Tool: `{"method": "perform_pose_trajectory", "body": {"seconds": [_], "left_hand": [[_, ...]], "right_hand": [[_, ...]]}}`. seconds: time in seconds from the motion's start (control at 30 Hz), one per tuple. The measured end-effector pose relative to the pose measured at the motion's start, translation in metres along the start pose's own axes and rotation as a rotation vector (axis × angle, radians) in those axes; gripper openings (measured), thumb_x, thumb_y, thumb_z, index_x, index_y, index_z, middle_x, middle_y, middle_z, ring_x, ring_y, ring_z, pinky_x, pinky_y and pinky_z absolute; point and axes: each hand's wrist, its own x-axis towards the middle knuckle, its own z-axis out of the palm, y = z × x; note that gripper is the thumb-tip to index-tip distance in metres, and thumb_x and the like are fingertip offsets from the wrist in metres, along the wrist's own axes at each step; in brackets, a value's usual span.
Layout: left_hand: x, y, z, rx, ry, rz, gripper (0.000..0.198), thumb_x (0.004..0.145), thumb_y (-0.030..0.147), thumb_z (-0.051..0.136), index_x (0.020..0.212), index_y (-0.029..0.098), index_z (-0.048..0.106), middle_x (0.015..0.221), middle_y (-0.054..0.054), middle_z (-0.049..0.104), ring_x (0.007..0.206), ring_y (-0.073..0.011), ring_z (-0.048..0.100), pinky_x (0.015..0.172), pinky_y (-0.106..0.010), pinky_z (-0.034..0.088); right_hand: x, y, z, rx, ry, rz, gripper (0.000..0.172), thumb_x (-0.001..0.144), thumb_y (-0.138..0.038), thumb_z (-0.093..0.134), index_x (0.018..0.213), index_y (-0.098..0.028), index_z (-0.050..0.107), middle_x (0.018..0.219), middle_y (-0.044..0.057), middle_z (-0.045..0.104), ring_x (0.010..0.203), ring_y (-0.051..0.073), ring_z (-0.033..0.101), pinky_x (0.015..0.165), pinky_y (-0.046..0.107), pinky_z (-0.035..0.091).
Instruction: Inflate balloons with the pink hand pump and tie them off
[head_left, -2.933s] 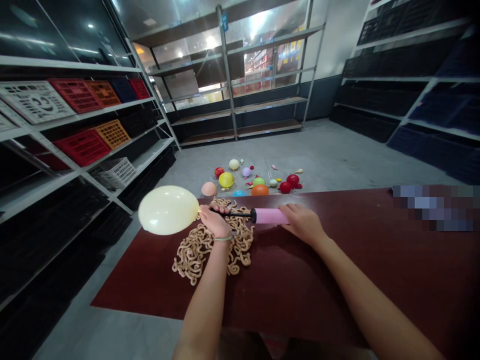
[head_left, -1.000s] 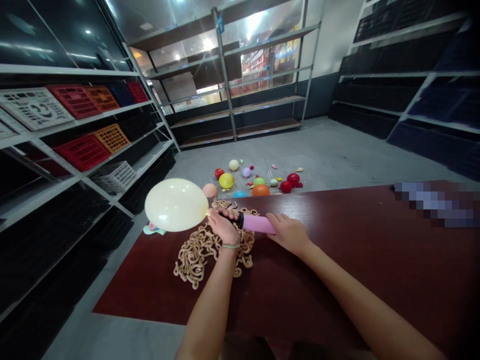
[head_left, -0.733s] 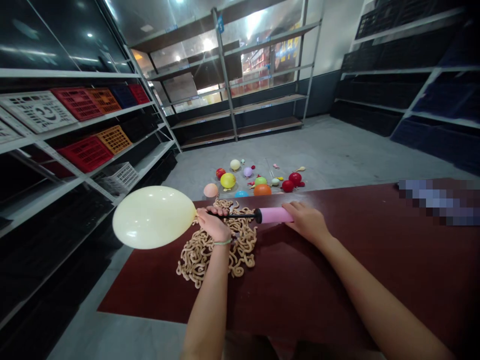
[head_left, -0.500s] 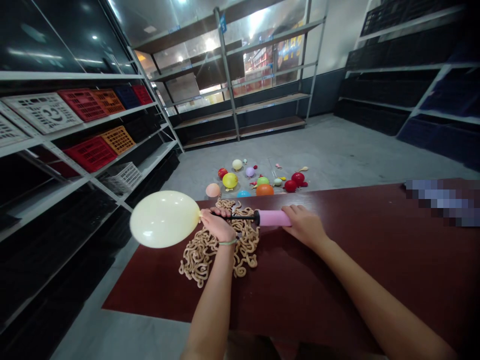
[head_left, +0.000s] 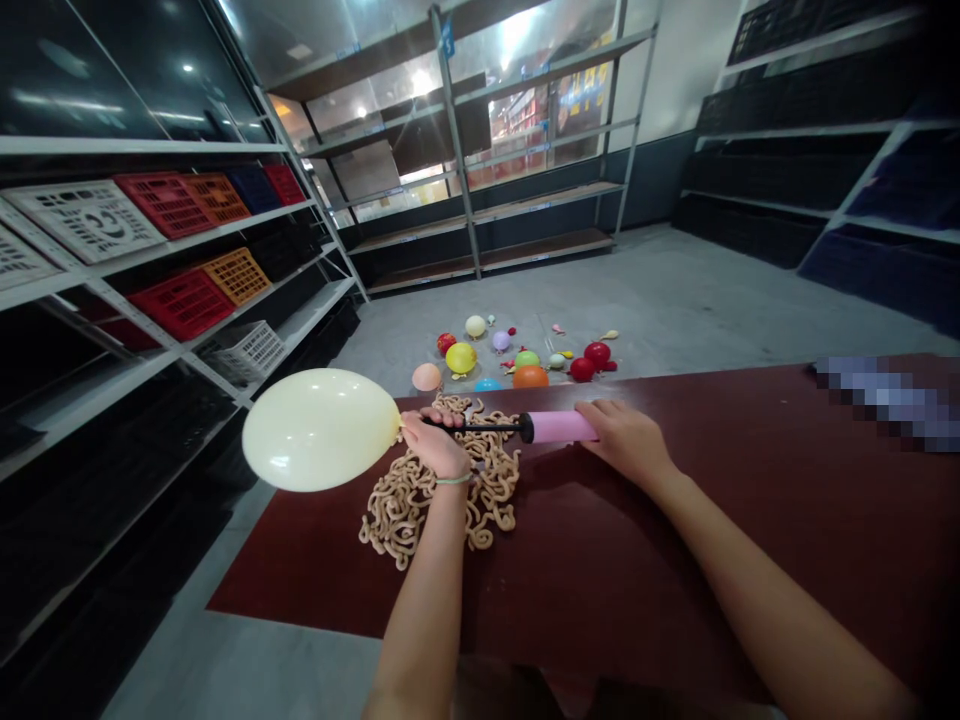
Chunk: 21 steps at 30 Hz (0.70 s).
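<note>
A pale yellow balloon point(head_left: 321, 430), swollen with air, points out to the left over the table's edge. My left hand point(head_left: 436, 447) is closed around the balloon's neck and the black nozzle end of a balloon pump. The pink barrel of the balloon pump point(head_left: 559, 427) lies to the right, joined to that end by a thin black rod. Wrapped around the barrel's far end is my right hand point(head_left: 626, 440). Under my left hand and wrist a heap of tan, curly, rope-like pieces point(head_left: 401, 505) is spread on the table.
The dark red table point(head_left: 600, 580) fills the foreground, with a blurred-out object point(head_left: 885, 400) at its right. Beyond it, several balloons, among them an orange balloon point(head_left: 531, 376), lie on the grey floor. Shelves with plastic crates point(head_left: 180, 300) stand left; a metal rack point(head_left: 540, 205) stands behind.
My right hand has drawn the pink barrel a little to the right, so more black rod shows. The yellow balloon looks larger and reaches further left.
</note>
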Motion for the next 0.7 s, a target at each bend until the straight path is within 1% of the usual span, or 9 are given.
{"method": "perform_pose_trajectory", "body": {"seconds": [0.03, 0.1, 0.2, 0.3, 0.37, 0.43, 0.53, 0.63, 0.7], "left_hand": [[0.002, 0.002, -0.001, -0.007, 0.010, 0.008, 0.025, 0.088, 0.037, 0.044, 0.073, 0.023, 0.029, 0.057, 0.008, 0.032, 0.043, -0.0082, 0.034, 0.045, -0.023, 0.031], [0.001, 0.002, -0.001, -0.022, 0.032, 0.017, 0.024, 0.088, 0.034, 0.044, 0.073, 0.023, 0.028, 0.057, 0.008, 0.032, 0.043, -0.0075, 0.032, 0.044, -0.023, 0.029], [-0.008, -0.004, 0.001, -0.027, 0.048, -0.034, 0.024, 0.088, 0.032, 0.045, 0.071, 0.022, 0.031, 0.056, 0.008, 0.034, 0.041, -0.0063, 0.033, 0.043, -0.022, 0.027], [-0.020, -0.012, 0.004, -0.027, -0.003, -0.113, 0.025, 0.090, 0.033, 0.045, 0.070, 0.022, 0.034, 0.054, 0.007, 0.035, 0.039, -0.0063, 0.035, 0.043, -0.022, 0.027], [-0.025, -0.017, 0.005, -0.029, -0.035, -0.129, 0.026, 0.091, 0.033, 0.045, 0.070, 0.022, 0.035, 0.053, 0.007, 0.037, 0.039, -0.0068, 0.037, 0.042, -0.023, 0.029], [-0.024, -0.018, 0.004, -0.017, -0.054, -0.122, 0.028, 0.092, 0.035, 0.045, 0.070, 0.022, 0.034, 0.053, 0.007, 0.038, 0.040, -0.0072, 0.038, 0.043, -0.023, 0.030], [-0.018, -0.015, 0.003, 0.005, -0.077, -0.067, 0.029, 0.093, 0.037, 0.043, 0.070, 0.022, 0.034, 0.053, 0.007, 0.038, 0.042, -0.0079, 0.039, 0.045, -0.023, 0.033], [-0.008, -0.008, 0.001, 0.008, -0.036, -0.010, 0.024, 0.092, 0.035, 0.041, 0.072, 0.023, 0.033, 0.056, 0.007, 0.037, 0.043, -0.0084, 0.038, 0.045, -0.023, 0.034], [-0.003, -0.002, 0.000, 0.017, 0.002, 0.004, 0.023, 0.092, 0.033, 0.039, 0.073, 0.023, 0.031, 0.057, 0.007, 0.036, 0.043, -0.0085, 0.037, 0.044, -0.023, 0.034]], "right_hand": [[0.000, 0.000, -0.001, 0.000, 0.002, 0.003, 0.032, 0.086, -0.030, 0.058, 0.117, -0.022, 0.058, 0.104, 0.007, 0.066, 0.095, 0.024, 0.056, 0.066, 0.031, 0.030], [0.000, -0.009, -0.002, 0.010, -0.002, -0.010, 0.031, 0.085, -0.031, 0.059, 0.115, -0.020, 0.059, 0.103, 0.008, 0.066, 0.095, 0.025, 0.056, 0.065, 0.031, 0.031], [0.000, -0.035, -0.005, 0.053, -0.024, -0.047, 0.031, 0.086, -0.035, 0.059, 0.111, -0.018, 0.059, 0.101, 0.009, 0.066, 0.092, 0.024, 0.057, 0.065, 0.031, 0.030], [0.000, -0.057, -0.005, 0.116, -0.054, -0.061, 0.034, 0.086, -0.037, 0.059, 0.115, -0.019, 0.057, 0.102, 0.008, 0.067, 0.089, 0.023, 0.059, 0.065, 0.030, 0.030], [0.000, -0.060, -0.004, 0.138, -0.071, -0.066, 0.035, 0.086, -0.035, 0.059, 0.117, -0.020, 0.056, 0.103, 0.007, 0.067, 0.088, 0.022, 0.059, 0.065, 0.030, 0.030], [0.001, -0.053, -0.002, 0.132, -0.078, -0.071, 0.035, 0.085, -0.033, 0.059, 0.118, -0.022, 0.057, 0.104, 0.006, 0.067, 0.090, 0.022, 0.059, 0.066, 0.030, 0.030], [0.001, -0.030, 0.001, 0.087, -0.074, -0.040, 0.037, 0.083, -0.030, 0.060, 0.119, -0.023, 0.057, 0.103, 0.005, 0.067, 0.093, 0.023, 0.059, 0.068, 0.030, 0.031], [0.000, -0.008, 0.003, 0.051, -0.067, -0.002, 0.036, 0.082, -0.028, 0.060, 0.118, -0.023, 0.058, 0.103, 0.006, 0.066, 0.094, 0.023, 0.058, 0.070, 0.030, 0.031], [0.000, -0.002, 0.004, 0.052, -0.061, 0.000, 0.035, 0.082, -0.027, 0.060, 0.117, -0.023, 0.058, 0.104, 0.006, 0.066, 0.095, 0.024, 0.057, 0.071, 0.030, 0.032]]}}
